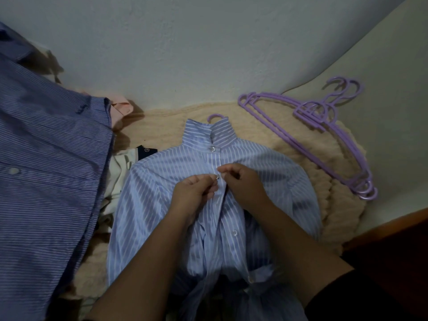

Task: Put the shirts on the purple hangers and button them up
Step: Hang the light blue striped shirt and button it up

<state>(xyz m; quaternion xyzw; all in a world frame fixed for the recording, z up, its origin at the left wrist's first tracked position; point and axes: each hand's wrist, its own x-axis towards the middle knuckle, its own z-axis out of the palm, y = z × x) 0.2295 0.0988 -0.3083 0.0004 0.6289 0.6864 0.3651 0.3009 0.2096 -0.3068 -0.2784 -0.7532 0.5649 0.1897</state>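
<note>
Buttoning of the placket, second button from the collar. A light blue striped shirt (185,205) is shown laid front-up on a cream knitted blanket (308,181), near the middle of the blanket, already mounted on a purple hanger whose hook (214,117) emerges above the raised collar. The long axis of the shirt runs from the collar, at the blanket's far edge beside the wall, down to the hem at the near edge; the collar points away from the wearer of the camera. The collar button (212,148) is seen fastened. The second button (217,177) is pinched between the fingertips of the left hand (194,193), while the opposite placket edge is pinched by the curled fingers of the right hand (243,181); both hands are thus closed on the shirt front. Whether the button has passed through its hole cannot be told. Lower buttons (235,232) appear unfastened, the front gaping below. The next move is judged to require the button to be tipped edgewise through the hole, then both hands to be shifted down the placket. Spare purple hangers (324,130) are stacked at the blanket's right edge; a dark blue striped shirt (46,170) lies at the left edge.
</note>
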